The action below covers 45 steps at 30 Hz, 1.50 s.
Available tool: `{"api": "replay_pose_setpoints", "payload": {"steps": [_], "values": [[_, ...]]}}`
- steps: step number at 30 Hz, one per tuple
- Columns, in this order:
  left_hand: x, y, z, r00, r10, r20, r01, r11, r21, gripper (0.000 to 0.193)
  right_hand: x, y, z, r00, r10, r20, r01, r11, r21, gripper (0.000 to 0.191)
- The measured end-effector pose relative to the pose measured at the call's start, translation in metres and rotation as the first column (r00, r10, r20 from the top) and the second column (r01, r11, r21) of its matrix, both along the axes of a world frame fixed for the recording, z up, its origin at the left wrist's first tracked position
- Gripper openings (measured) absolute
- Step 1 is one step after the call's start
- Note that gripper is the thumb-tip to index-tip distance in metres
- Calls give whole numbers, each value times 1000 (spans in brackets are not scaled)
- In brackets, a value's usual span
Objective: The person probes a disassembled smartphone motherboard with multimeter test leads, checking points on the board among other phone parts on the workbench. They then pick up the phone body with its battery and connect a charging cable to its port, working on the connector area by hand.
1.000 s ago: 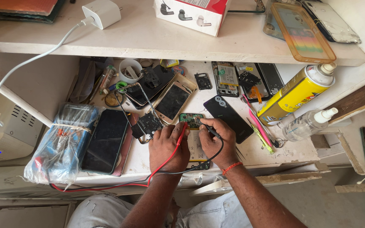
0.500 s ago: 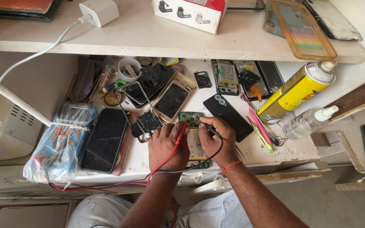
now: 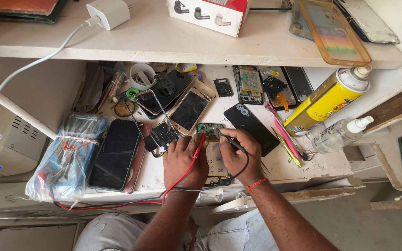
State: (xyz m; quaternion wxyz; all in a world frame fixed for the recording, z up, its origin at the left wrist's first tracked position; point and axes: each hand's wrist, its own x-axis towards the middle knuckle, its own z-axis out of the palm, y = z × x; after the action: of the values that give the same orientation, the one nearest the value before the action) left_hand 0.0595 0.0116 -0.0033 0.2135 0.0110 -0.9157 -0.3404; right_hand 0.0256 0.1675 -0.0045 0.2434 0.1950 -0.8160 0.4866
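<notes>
Opened phone [image 3: 214, 155] lies under both hands' fingers [image 3: 196, 145] (probes touching board).

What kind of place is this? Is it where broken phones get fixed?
Most likely a phone repair bench. The left hand holds a red test probe and the right hand a black one on an opened phone. Other opened phones and a yellow spray can lie around.

You have bright, even daylight across the scene. The white upper shelf [image 3: 164, 42] is the brightest area, close to washed out; it casts soft shade on the back of the worktop [image 3: 331, 162] beneath. Glare shows on the yellow spray can [image 3: 324, 102]. Focus is sharp centrally. Straight edges bow near the frame borders.
</notes>
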Motion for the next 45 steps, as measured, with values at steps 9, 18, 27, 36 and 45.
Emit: {"api": "replay_pose_setpoints", "payload": {"steps": [9,18,27,36,45], "values": [[1,-1,1,1000,-3,-28,3,1000,13,34,2,2,-1,1000,-13,19,13,1000,-1,17],[1,-2,4,1000,-5,-10,5,1000,11,32,0,3,-6,999,-25,33,26,1000,-7,15],[1,-3,3,1000,-19,0,19,1000,-12,33,-2,4,-7,998,-25,56,25,1000,8,14],[1,-3,3,1000,-10,16,10,1000,-15,31,-3,3,-8,999,-37,13,37,999,-1,13],[0,-1,4,1000,2,16,-2,1000,-7,32,-4,5,-8,998,-62,10,62,998,-23,13]]}}
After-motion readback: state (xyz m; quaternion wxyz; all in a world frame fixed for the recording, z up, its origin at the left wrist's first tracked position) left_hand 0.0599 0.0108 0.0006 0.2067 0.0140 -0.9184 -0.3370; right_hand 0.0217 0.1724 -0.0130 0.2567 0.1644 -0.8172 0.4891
